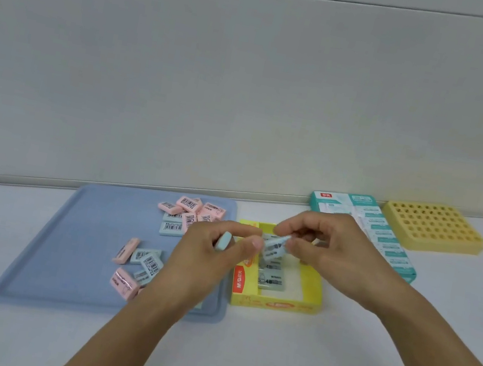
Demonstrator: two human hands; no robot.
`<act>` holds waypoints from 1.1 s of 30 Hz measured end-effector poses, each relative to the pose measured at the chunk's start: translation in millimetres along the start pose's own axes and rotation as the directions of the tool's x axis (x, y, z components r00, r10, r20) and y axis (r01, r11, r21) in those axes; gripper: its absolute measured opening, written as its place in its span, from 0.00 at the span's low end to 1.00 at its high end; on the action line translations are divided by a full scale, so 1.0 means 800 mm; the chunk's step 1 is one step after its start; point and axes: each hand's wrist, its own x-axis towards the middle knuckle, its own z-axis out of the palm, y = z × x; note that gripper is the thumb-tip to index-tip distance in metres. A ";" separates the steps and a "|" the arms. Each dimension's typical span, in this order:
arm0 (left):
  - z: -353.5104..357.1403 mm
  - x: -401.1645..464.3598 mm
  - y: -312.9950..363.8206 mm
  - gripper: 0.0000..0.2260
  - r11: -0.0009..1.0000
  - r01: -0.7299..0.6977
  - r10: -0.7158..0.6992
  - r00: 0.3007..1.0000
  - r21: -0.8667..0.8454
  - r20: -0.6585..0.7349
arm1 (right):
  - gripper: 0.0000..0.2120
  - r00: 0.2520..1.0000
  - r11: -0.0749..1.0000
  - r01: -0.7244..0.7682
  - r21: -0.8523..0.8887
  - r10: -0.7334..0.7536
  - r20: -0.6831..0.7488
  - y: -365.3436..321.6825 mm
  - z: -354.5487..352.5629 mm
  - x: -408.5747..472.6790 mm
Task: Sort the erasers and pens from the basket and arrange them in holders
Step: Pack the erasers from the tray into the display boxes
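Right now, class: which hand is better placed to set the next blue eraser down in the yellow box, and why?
Probably the right hand: it pinches a blue eraser directly over the yellow box. The left hand holds another blue eraser over the blue tray edge, farther from the box.

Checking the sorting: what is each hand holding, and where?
Left hand grips a blue eraser in curled fingers. Both hands pinch another blue eraser above the yellow box; right hand holds its upper end.
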 end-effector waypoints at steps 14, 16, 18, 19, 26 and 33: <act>0.005 0.009 -0.010 0.30 0.910 0.020 -0.036 0.999 0.413 0.029 | 0.04 0.995 0.958 -0.103 0.266 0.101 0.021 0.018 0.001 0.019; -0.001 0.004 -0.015 0.43 0.709 -0.017 -0.067 0.994 0.705 0.091 | 0.05 0.987 0.999 -0.048 -0.016 0.050 0.154 0.020 -0.009 0.019; -0.004 0.003 -0.019 0.42 0.615 -0.049 -0.056 0.993 0.787 0.105 | 0.04 0.949 0.959 0.050 -0.278 0.041 0.312 0.021 -0.008 0.019; -0.004 0.003 -0.020 0.41 0.613 -0.055 -0.046 0.993 0.788 0.105 | 0.04 0.931 0.931 0.095 -0.353 0.042 0.363 0.022 -0.004 0.018; -0.002 0.002 -0.026 0.39 0.632 -0.063 -0.026 0.994 0.772 0.103 | 0.04 0.913 0.880 0.136 -0.454 0.067 0.402 0.026 0.015 0.018; -0.002 0.004 -0.030 0.39 0.623 -0.070 -0.027 0.993 0.779 0.111 | 0.02 0.937 0.798 0.156 -0.582 0.068 0.344 0.021 0.022 0.019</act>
